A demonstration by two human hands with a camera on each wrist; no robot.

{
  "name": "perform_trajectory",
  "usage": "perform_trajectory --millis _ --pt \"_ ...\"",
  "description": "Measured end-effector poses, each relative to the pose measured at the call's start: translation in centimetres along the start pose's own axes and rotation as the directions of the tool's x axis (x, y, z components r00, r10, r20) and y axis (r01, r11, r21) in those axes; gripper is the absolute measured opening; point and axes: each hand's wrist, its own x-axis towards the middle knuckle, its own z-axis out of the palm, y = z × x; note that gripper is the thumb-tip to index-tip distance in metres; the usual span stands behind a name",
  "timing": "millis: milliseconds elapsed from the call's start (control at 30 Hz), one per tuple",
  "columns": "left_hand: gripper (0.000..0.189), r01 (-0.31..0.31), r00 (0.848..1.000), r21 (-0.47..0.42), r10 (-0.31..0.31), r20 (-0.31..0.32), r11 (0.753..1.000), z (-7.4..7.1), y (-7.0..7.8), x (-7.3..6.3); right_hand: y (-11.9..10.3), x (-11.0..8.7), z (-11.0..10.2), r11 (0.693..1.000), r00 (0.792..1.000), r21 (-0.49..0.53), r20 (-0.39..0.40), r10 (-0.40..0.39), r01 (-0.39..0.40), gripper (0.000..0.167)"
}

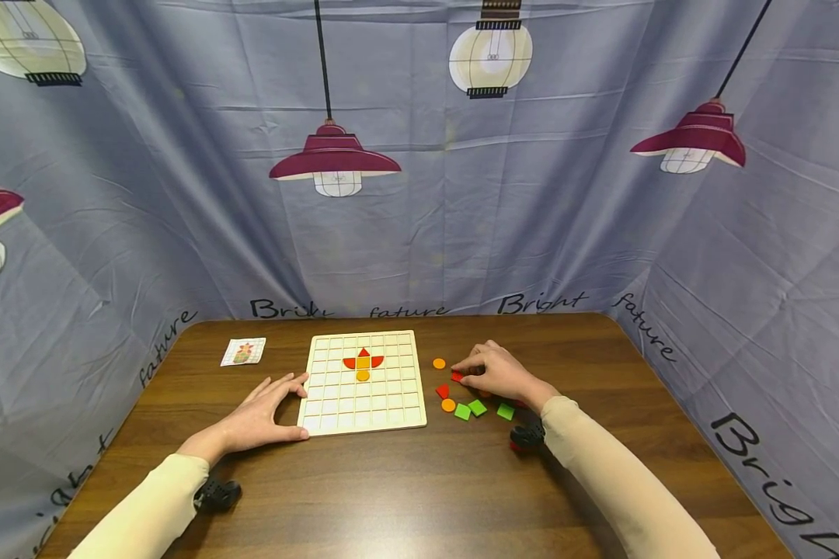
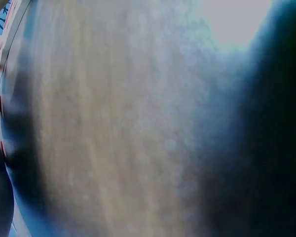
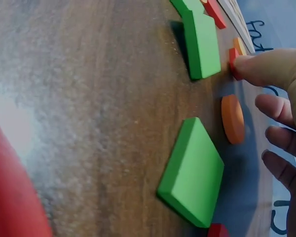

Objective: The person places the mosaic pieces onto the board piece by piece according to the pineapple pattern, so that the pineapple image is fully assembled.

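Note:
A pale square grid board lies on the table, with a red triangle, a yellow-orange square, an orange circle and two red quarter-round tiles on it. My left hand rests at the board's left edge, fingertips at its side and thumb by the near corner. To the right of the board, my right hand pinches a small red tile between thumb and index finger, low over the table. In the right wrist view the thumb presses against this red tile; the other fingers curve loosely.
Loose tiles lie around my right hand: an orange circle, a red tile, another orange circle and several green tiles. A picture card lies at the back left. A patterned curtain surrounds the wooden table.

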Motion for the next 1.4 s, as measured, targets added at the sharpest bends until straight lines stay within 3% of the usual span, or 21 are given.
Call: perform_trajectory --millis 333,767,1067,1400 --pt "0.058 -0.002 1.0 -0.003 0.002 -0.012 1.0 0.21 0.16 -0.25 0.33 0.19 -0.19 0.987 0.993 0.13 0.076 0.086 -0.096 0.039" --pt "0.06 -0.018 1.0 -0.016 0.018 -0.014 1.0 0.03 0.22 -0.12 0.66 0.37 0.1 0.988 0.996 0.128 0.048 0.075 -0.081 0.028" --pt "0.06 -0.018 1.0 -0.018 0.017 -0.013 1.0 -0.01 0.14 -0.05 0.54 0.35 0.12 0.987 0.997 0.147 0.046 0.066 -0.072 0.035" --pt "0.061 -0.019 1.0 -0.013 0.019 -0.016 1.0 -0.03 0.05 -0.08 0.5 0.53 0.32 0.99 0.999 0.134 0.023 0.048 -0.05 0.03"
